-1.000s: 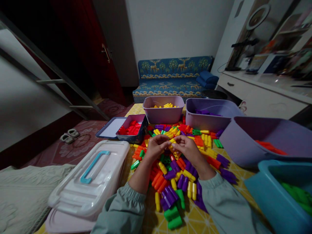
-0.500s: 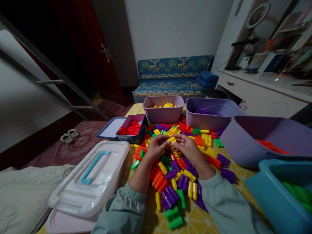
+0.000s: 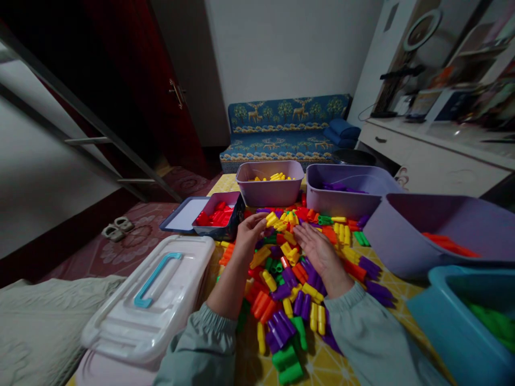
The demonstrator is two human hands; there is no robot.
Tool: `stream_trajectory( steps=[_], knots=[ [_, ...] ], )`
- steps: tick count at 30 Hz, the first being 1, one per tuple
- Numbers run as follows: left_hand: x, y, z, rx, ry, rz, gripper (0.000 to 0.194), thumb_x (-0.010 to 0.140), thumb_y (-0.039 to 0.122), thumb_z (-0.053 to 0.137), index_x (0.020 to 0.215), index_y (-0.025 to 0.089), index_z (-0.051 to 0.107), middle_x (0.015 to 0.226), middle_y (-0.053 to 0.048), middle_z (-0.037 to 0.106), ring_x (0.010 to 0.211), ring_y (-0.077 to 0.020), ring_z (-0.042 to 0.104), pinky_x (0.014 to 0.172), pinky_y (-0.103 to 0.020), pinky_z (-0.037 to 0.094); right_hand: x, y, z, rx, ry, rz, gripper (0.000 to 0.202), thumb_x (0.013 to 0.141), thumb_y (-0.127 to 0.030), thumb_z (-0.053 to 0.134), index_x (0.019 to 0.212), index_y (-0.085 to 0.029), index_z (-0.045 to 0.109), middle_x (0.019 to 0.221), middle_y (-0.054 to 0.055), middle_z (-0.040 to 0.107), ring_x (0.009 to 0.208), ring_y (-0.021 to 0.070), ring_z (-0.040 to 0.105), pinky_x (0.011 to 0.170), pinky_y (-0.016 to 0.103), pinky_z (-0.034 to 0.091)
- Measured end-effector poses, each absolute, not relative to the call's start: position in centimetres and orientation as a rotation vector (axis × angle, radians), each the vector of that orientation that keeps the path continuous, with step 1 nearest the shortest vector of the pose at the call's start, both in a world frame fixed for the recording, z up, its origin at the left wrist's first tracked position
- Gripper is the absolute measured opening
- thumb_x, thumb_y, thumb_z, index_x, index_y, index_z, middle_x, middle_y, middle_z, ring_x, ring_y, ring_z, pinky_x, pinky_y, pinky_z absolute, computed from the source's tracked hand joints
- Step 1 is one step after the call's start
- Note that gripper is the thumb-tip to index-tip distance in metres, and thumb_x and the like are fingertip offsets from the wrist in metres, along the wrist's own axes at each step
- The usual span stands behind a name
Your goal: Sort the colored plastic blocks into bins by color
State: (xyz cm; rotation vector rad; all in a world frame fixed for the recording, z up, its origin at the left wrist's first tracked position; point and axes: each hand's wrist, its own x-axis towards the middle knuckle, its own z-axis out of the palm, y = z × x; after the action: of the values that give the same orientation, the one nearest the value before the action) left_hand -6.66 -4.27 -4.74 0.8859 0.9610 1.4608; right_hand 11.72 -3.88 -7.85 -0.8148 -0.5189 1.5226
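Observation:
My left hand (image 3: 250,231) pinches a yellow piece (image 3: 272,219) between thumb and fingertips, above the far part of a pile of plastic pieces. To its right, my right hand (image 3: 317,249) is spread with the palm down over the pile, holding nothing. Yellow, purple, orange, red and green pieces lie mixed between and in front of the hands. Near the front edge are a purple piece (image 3: 280,327) and a green piece (image 3: 287,364).
Behind the pile stand a bin with yellow pieces (image 3: 269,192) and a purple bin (image 3: 346,199). A large bin (image 3: 396,236) and a teal bin (image 3: 462,321) are at right. At left are a red-filled box (image 3: 217,231) and a lidded clear box (image 3: 161,289).
Both hands were together at one yellow piece. They have moved apart: my left hand went left with a yellow piece, and my right hand let go and opened.

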Motion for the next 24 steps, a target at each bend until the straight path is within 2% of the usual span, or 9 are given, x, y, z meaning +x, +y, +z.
stream_trajectory(
  steps=[3, 6, 9, 12, 14, 17, 20, 24],
  knots=[
    [-7.0, -2.0, -1.7, 0.856, 0.925, 1.499, 0.034, 0.067, 0.023, 0.078, 0.097, 0.010, 0.068, 0.072, -0.003, 0.068, 0.056, -0.0081, 0.062, 0.056, -0.018, 0.051, 11.9, -3.9, -8.0, -0.763, -0.513, 1.539, 0.020, 0.065, -0.028, 0.081, 0.078, -0.023, 0.066, 0.089, 0.002, 0.073, 0.092, 0.0169, 0.069, 0.088, 0.031, 0.055],
    [-6.9, 1.6, 2.4, 0.775, 0.911, 1.554, 0.025, 0.076, 0.009, 0.066, 0.101, 0.009, 0.065, 0.073, -0.003, 0.068, 0.054, -0.0059, 0.060, 0.063, -0.019, 0.053, 11.8, -4.1, -7.8, -0.753, -0.501, 1.543, 0.022, 0.062, -0.026, 0.083, 0.077, -0.022, 0.066, 0.087, 0.001, 0.073, 0.087, 0.0183, 0.070, 0.084, 0.033, 0.057],
    [-6.3, 4.7, 5.5, 0.749, 0.953, 1.559, 0.031, 0.084, 0.004, 0.054, 0.115, 0.006, 0.059, 0.076, -0.004, 0.068, 0.060, -0.0066, 0.063, 0.070, -0.019, 0.054, 11.6, -4.3, -7.5, -0.740, -0.498, 1.531, 0.027, 0.059, -0.025, 0.085, 0.079, -0.021, 0.066, 0.086, 0.001, 0.073, 0.085, 0.0200, 0.070, 0.081, 0.035, 0.058],
    [-5.5, 5.4, 5.9, 0.769, 0.993, 1.528, 0.046, 0.084, 0.005, 0.056, 0.130, 0.006, 0.050, 0.085, -0.007, 0.069, 0.066, -0.0087, 0.065, 0.073, -0.022, 0.054, 11.5, -4.4, -7.3, -0.718, -0.507, 1.529, 0.029, 0.058, -0.027, 0.086, 0.079, -0.021, 0.066, 0.085, 0.001, 0.073, 0.084, 0.0199, 0.070, 0.078, 0.034, 0.059],
    [-5.2, 4.3, 4.8, 0.857, 1.025, 1.499, 0.054, 0.081, 0.008, 0.061, 0.134, 0.007, 0.048, 0.095, -0.010, 0.070, 0.074, -0.0109, 0.067, 0.075, -0.024, 0.053, 11.4, -4.4, -7.3, -0.729, -0.518, 1.530, 0.030, 0.059, -0.028, 0.086, 0.080, -0.021, 0.067, 0.086, 0.001, 0.073, 0.083, 0.0190, 0.070, 0.076, 0.032, 0.058],
    [-5.1, 1.3, 2.5, 1.118, 1.123, 1.355, 0.050, 0.075, 0.018, 0.070, 0.123, 0.010, 0.060, 0.105, -0.013, 0.070, 0.085, -0.0166, 0.067, 0.076, -0.027, 0.053, 11.4, -4.4, -7.3, -0.757, -0.526, 1.526, 0.030, 0.059, -0.027, 0.086, 0.082, -0.020, 0.068, 0.087, 0.001, 0.073, 0.083, 0.0173, 0.070, 0.074, 0.028, 0.057],
    [-5.8, -2.2, 1.1, 1.451, 1.229, 1.117, 0.042, 0.075, 0.028, 0.070, 0.112, 0.009, 0.068, 0.102, -0.015, 0.072, 0.087, -0.0213, 0.067, 0.074, -0.030, 0.052, 11.4, -4.2, -7.5, -0.779, -0.529, 1.499, 0.028, 0.060, -0.025, 0.084, 0.082, -0.019, 0.067, 0.086, 0.002, 0.073, 0.083, 0.0159, 0.070, 0.074, 0.026, 0.056],
    [-7.8, -6.8, 1.7, 1.920, 1.382, 0.706, 0.036, 0.077, 0.031, 0.066, 0.106, 0.012, 0.072, 0.093, -0.010, 0.074, 0.080, -0.0203, 0.067, 0.070, -0.027, 0.049, 11.5, -4.1, -7.7, -0.796, -0.535, 1.515, 0.027, 0.060, -0.022, 0.083, 0.082, -0.019, 0.066, 0.088, 0.003, 0.073, 0.090, 0.0173, 0.070, 0.076, 0.026, 0.055]
  ],
)
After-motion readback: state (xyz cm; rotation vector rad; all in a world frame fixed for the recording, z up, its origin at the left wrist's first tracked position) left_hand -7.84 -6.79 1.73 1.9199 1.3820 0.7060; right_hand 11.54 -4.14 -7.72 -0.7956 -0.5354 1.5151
